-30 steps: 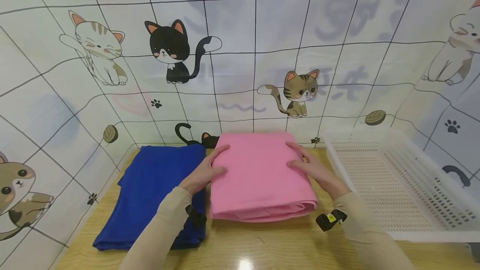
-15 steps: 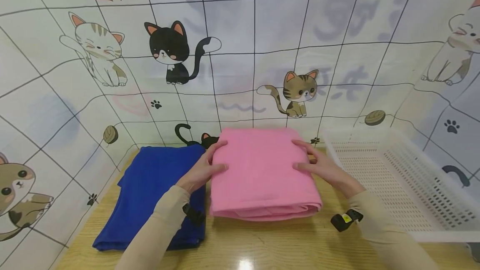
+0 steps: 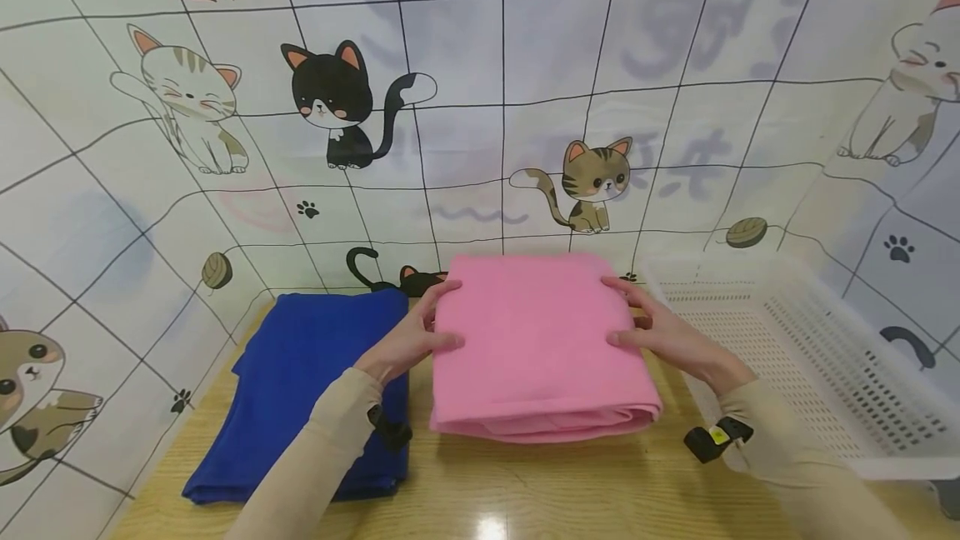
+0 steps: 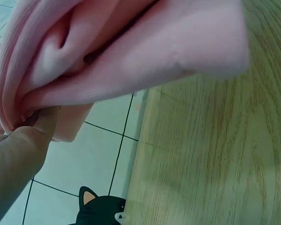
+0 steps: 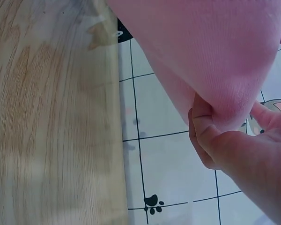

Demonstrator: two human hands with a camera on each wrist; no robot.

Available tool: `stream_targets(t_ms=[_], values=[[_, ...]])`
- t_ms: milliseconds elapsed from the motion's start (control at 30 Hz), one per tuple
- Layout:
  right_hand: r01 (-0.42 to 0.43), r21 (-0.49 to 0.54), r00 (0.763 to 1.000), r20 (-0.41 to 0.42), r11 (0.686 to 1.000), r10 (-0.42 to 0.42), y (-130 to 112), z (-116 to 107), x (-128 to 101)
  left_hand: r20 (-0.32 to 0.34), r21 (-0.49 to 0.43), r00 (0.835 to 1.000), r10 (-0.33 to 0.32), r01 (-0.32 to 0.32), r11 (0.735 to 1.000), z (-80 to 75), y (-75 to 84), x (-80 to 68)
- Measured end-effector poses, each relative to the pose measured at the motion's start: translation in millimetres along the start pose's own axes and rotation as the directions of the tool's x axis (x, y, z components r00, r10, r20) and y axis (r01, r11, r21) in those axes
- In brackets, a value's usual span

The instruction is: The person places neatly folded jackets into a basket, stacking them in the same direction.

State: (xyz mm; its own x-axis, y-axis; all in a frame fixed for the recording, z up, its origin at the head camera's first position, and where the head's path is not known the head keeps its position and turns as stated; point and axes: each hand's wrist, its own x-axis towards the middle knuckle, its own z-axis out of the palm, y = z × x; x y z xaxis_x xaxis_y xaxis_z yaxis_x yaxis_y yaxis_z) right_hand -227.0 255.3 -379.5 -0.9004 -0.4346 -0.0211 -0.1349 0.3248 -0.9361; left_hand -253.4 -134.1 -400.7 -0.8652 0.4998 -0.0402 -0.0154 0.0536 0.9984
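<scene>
The folded pink towel [image 3: 540, 348] is held by both hands above the rear centre of the wooden counter [image 3: 525, 490]; both wrist views show it lifted clear of the wood, with the counter surface visible beneath its underside. The left hand [image 3: 408, 340] grasps the towel's left edge, thumb lying on the top face and the other fingers [image 4: 18, 154] curled under the stacked layers. The right hand [image 3: 671, 336] grasps the right edge in the same manner, thumb and one finger on the top face and the remaining fingers [image 5: 206, 136] tucked beneath the fabric. The towel is a thick, roughly rectangular stack; its layered fold edges face the person along the near side, and its top face is smooth and near level. A folded blue towel [image 3: 300, 390] lies flat on the counter just to the left, its right edge passing under the left forearm. A white perforated plastic basket [image 3: 825, 373] stands on the counter to the right of the right hand, close to it. Each forearm wears a beige sleeve [image 3: 322, 457] and a black wrist-mounted unit [image 3: 716, 437]. A backdrop [image 3: 480, 107] printed with cartoon cats and grid lines encloses the counter at the rear and both sides.
</scene>
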Motion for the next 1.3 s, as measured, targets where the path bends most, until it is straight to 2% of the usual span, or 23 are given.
stream_targets(t_ms=[233, 567, 933, 1300], values=[[-0.011, -0.025, 1.0, 0.001, 1.0, 0.011, -2.3, -11.2, -3.3, 0.017, 0.0, 1.0, 0.02, -0.02, 1.0, 6.9, 4.9, 6.8], [-0.014, -0.126, 0.999, -0.03, 0.992, 0.01, -11.0, -24.6, -10.4, 0.041, -0.073, 0.997, 0.065, -0.062, 0.995, 20.5, 11.8, 16.1], [0.018, -0.137, 0.996, -0.082, 0.99, -0.03, -8.6, -36.1, -23.2, 0.074, -0.102, 0.993, 0.092, -0.085, 0.991, 35.3, 20.7, 22.0], [0.01, -0.22, 0.996, -0.081, 0.975, -0.029, -12.7, -55.5, -38.6, 0.082, -0.13, 0.992, 0.092, -0.081, 0.988, 54.1, 24.0, 33.0]])
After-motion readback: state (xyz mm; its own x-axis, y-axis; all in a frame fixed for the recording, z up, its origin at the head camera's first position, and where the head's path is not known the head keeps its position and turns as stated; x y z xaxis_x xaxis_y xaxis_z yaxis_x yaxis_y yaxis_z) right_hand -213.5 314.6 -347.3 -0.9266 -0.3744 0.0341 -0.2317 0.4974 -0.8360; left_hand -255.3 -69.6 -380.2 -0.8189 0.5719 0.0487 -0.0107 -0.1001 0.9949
